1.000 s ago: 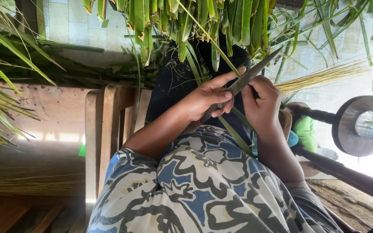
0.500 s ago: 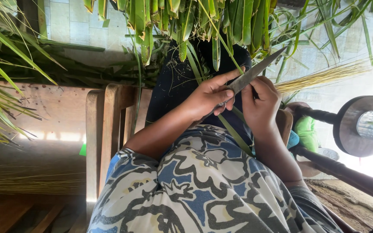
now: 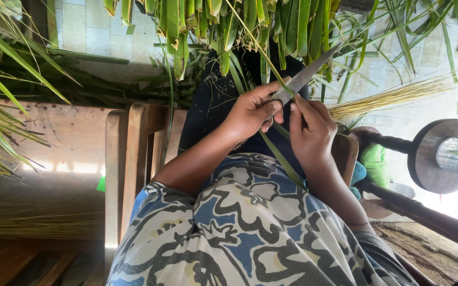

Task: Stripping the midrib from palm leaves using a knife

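Note:
My left hand [image 3: 253, 111] is closed around the handle of a long grey knife [image 3: 308, 71], whose blade points up and to the right. Right beside it, my right hand [image 3: 311, 130] pinches a narrow green palm leaf strip [image 3: 282, 159] that runs down over my dark lap. A thin pale midrib [image 3: 250, 37] rises from between the hands towards the hanging leaves. The blade lies against the strip where the two hands meet. My patterned blue, white and black garment [image 3: 250, 233] fills the lower part of the view.
Green palm fronds [image 3: 271, 26] hang across the top and spread at the left [image 3: 6, 116]. A wooden seat frame [image 3: 133, 159] stands left of my lap. Bundles of pale sticks lie at right [image 3: 388, 98] and lower left [image 3: 27, 225]. A dark rod with a disc [image 3: 436, 153] is at right.
Both hands and the knife have shifted slightly upward along the leaf strip. The grip of each hand looks the same.

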